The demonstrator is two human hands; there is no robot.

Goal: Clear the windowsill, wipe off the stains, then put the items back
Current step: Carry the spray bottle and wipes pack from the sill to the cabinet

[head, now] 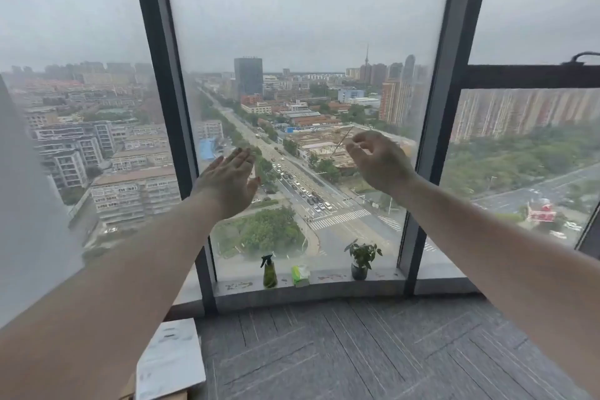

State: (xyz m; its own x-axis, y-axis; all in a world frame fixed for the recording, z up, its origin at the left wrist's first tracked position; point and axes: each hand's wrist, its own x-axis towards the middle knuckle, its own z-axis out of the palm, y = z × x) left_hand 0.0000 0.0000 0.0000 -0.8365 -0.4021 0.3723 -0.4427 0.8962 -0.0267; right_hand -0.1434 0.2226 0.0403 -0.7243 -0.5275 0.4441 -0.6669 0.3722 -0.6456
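Grey carpet tiles (373,351) below — a white marble-patterned slab (170,359) lower left.

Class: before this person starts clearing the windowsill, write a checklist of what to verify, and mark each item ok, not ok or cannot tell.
1. Left hand free, open: ok.
2. Right hand free, fingers loosely curled: ok.
3. Spray bottle upright on the windowsill: ok.
4. Tissue pack and potted plant standing apart, each easy to lift: ok.
5. Stains located, left and right of the items: ok.
6. Wiping cloth ready: cannot tell.
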